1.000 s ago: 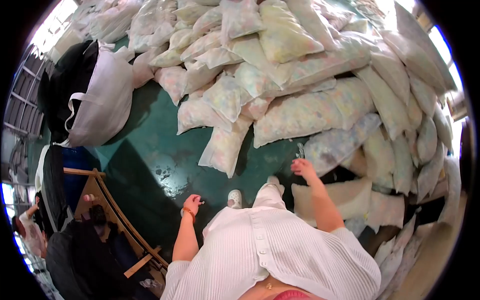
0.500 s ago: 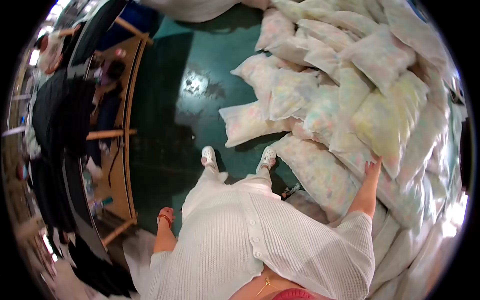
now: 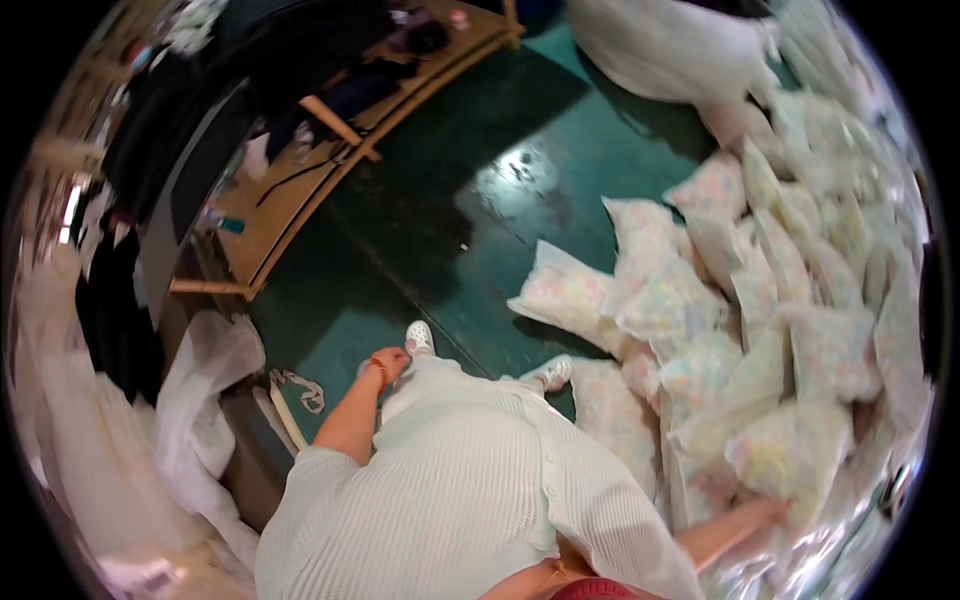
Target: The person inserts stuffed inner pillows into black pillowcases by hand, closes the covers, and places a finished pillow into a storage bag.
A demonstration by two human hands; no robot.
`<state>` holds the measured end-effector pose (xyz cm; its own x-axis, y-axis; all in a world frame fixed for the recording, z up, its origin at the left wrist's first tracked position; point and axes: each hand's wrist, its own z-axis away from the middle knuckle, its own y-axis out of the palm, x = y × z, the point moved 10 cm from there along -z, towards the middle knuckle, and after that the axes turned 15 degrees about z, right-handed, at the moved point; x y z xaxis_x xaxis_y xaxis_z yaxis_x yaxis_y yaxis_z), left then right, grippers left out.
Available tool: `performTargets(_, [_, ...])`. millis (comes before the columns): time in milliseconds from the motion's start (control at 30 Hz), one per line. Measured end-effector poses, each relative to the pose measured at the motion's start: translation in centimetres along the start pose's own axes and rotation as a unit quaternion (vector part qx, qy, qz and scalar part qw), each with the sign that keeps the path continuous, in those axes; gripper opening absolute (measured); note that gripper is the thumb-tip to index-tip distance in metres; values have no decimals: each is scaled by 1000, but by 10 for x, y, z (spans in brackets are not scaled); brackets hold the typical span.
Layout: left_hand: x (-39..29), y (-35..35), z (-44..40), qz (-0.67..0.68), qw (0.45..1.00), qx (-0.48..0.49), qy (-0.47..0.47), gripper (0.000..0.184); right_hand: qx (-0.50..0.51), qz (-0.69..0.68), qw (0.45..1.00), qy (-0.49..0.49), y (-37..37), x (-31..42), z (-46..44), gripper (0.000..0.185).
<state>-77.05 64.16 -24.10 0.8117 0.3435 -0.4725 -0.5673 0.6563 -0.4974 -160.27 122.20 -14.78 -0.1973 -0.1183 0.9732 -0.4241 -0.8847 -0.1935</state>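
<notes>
My right hand [image 3: 765,512] reaches out to the lower edge of a plump, whitish translucent bag [image 3: 792,455] with yellowish, pastel contents. Its fingers are blurred but look closed on the bag's edge. More filled bags of the same kind, such as one with a pale corner [image 3: 565,290], lie heaped around it. What fills them is too blurred to name. Beside my left thigh hangs my left hand [image 3: 390,365], with a reddish band at the wrist. Nothing shows in it, and its fingers look loose and open.
At the upper left runs a wooden-framed table [image 3: 290,225] with dark cloth and small items on it. A large white sack [image 3: 670,50] lies at the top. White sheer fabric [image 3: 200,400] drapes at the left. The green floor [image 3: 440,240] has a shiny, wet-looking patch.
My view has turned, so the bag heap sits lower and further right. My left hand has come closer to my leg. The right hand's fingers, spread at the bag before, now look closed on it.
</notes>
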Motion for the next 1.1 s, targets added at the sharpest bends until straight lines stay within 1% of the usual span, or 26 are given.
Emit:
performTargets(67, [-11,17,-5,-78,994,58,43,30,21,6,997,-80,40,62,65,70])
performTargets(133, [-2,22,-12,-54,992,68,87,31,46,3,987,-156,74,123,149,67])
performTargets(200, [11,20,-24,-74,984,107,126,30,76,-12,972,-221,103,175,245,63])
performTargets(267, [27,-14,-24,-41,985,103,133,29,122,-18,956,-266,134,206,346,60])
performTargets(333, [78,-60,-38,21,987,72,143,25,182,-7,932,-312,175,229,452,56])
performTargets(400, [135,-111,-51,105,990,-26,95,23,307,6,890,-336,234,241,561,53])
performTargets(433, [146,-133,-44,133,986,-42,88,23,455,4,862,-224,270,223,617,46])
performTargets(467, [163,-175,-20,171,977,-115,56,22,531,112,802,-248,291,227,675,40])
performTargets(500, [191,-209,5,201,962,-184,22,21,542,137,781,-279,300,229,718,37])
performTargets(533, [214,-220,14,210,959,-191,10,21,550,159,760,-308,311,230,759,34])
performTargets(567, [232,-233,19,292,933,-209,12,23,559,159,751,-312,321,230,797,34])
performTargets(600, [245,-241,22,373,900,-225,18,26,643,148,699,-276,334,223,843,33])
performTargets(633, [251,-249,24,383,894,-232,18,26,719,133,638,-239,343,217,889,32])
performTargets(667, [256,-258,26,489,838,-240,31,31,750,108,619,-206,349,215,928,41])
performTargets(700, [259,-263,31,588,770,-245,43,39,741,92,636,-193,363,218,950,48])
performTargets(733, [264,-269,36,677,692,-245,55,49,741,84,640,-188,372,223,984,52])
performTargets(767, [265,-283,41,683,683,-255,55,49,740,76,643,-182,381,228,1018,56])
performTargets(800, [268,-304,54,743,588,-301,107,53,808,59,581,-73,373,229,1079,61])
performTargets(833, [277,-324,67,789,484,-344,159,58,859,42,508,40,367,225,1132,66])
performTargets(867, [287,-344,70,788,477,-355,159,58,866,43,496,41,377,219,1163,66])
performTargets(933, [299,-417,98,762,372,-379,371,60,904,14,415,105,393,193,1232,64])
performTargets(967, [306,-440,113,749,343,-371,429,60,913,31,398,81,409,172,1259,61])
performTargets(1000, [313,-457,125,739,325,-364,464,60,921,48,382,56,426,151,1284,59])
performTargets(1033, [323,-467,130,742,318,-362,467,59,913,75,399,33,434,132,1311,56])
performTargets(1067, [329,-479,134,742,307,-357,477,59,907,86,406,-75,491,93,1322,49])
performTargets(1100, [336,-494,133,744,306,-358,475,59,921,71,381,-37,495,85,1357,45])
